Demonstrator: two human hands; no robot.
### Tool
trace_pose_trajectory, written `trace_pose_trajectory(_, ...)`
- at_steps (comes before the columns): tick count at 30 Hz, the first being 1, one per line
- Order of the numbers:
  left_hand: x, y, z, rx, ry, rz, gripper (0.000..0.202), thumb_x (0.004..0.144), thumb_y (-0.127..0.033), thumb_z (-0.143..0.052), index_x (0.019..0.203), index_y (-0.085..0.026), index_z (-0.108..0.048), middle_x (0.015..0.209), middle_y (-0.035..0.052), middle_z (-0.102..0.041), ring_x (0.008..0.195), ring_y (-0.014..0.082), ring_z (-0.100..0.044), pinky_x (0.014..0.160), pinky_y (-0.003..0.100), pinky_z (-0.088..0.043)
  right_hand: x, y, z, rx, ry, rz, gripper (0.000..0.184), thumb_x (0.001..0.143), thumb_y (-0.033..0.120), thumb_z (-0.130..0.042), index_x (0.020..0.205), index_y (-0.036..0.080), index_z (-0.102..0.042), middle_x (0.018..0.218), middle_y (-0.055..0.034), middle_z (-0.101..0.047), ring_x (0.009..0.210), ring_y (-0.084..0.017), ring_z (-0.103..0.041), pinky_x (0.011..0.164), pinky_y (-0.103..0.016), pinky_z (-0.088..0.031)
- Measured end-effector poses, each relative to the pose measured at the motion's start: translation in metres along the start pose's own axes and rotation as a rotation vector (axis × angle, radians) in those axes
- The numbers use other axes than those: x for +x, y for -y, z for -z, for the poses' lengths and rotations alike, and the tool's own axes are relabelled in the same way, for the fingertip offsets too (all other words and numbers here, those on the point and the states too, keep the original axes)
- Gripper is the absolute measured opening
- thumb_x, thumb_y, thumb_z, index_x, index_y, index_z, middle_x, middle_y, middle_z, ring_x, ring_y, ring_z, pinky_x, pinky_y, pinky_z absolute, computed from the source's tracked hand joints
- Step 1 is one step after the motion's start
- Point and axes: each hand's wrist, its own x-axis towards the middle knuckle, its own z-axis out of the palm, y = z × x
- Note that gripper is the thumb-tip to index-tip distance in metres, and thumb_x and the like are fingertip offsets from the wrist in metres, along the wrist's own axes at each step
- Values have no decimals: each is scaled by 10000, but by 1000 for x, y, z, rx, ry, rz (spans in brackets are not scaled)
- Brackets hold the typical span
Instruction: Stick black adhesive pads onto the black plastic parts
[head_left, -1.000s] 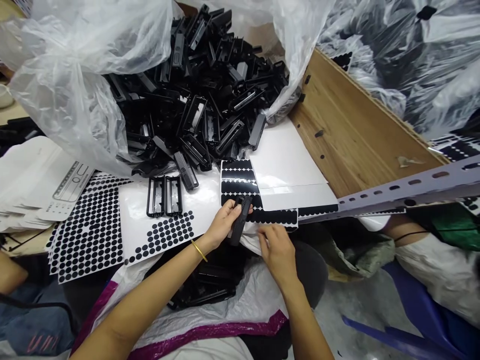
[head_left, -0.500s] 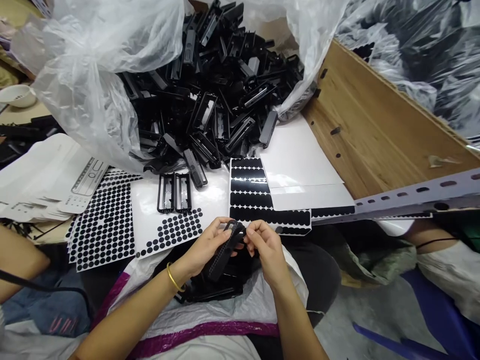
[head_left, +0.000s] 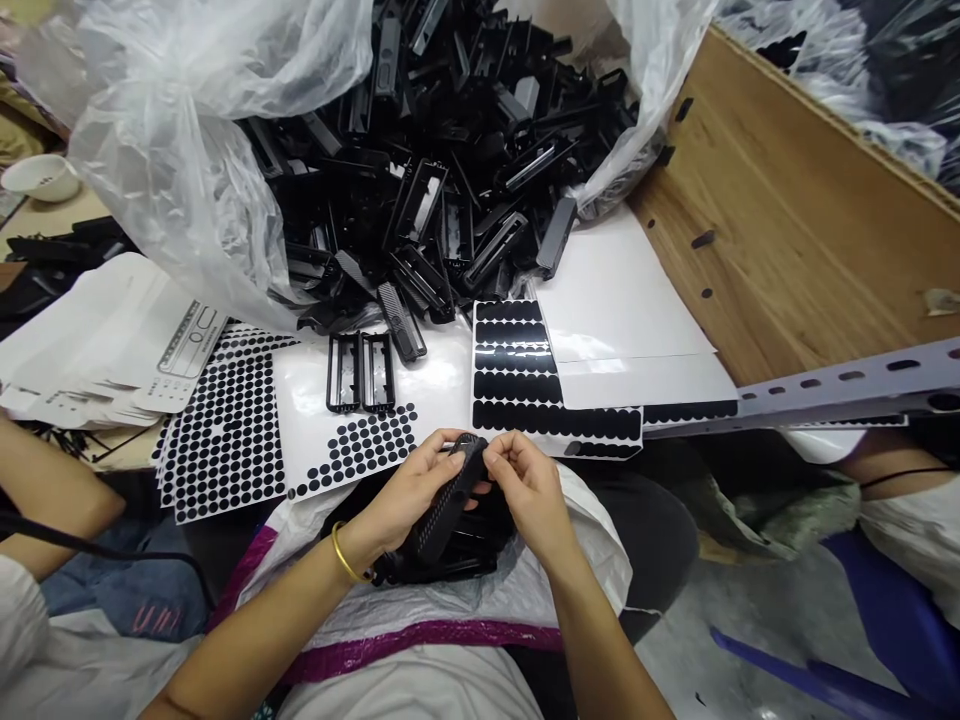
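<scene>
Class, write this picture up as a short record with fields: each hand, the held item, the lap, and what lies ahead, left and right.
Left hand: grips the held part; yellow bangle on the wrist
Right hand: fingertips at the part's upper end; grip unclear
Held part: black, elongated, patterned, tilted
Lap: white bag with purple edge
Ahead: heap of black parts; two separate parts side by side on a white sheet
Left: dotted sheets, white bowl
Right: wooden panel

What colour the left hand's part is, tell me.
The part is black, finely patterned; head view shows it best.
</scene>
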Motion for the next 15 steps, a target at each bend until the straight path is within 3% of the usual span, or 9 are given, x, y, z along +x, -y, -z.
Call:
trace_pose_trajectory(5,-1,-1,0,-7,-28,-7,383,739,-403,-656,1024,-193,-509,814,26,-633,760,188,-670,656,296,-539,2,0,-2,-33,-15,15,152,775,280,-505,647,201,-485,588,36,-497,527,-103,-481,485,-212,-414)
trace_pose_trajectory(15,1,8,4,122,-17,-90,347,762,-342,-640,1037,-212,-471,861,1,-568,772,146,-639,693,298,-542,3,-1,-6,-97,-30,34,139,773,267,-499,651,203,-479,583,34,-503,508,-108,-482,471,-220,-402)
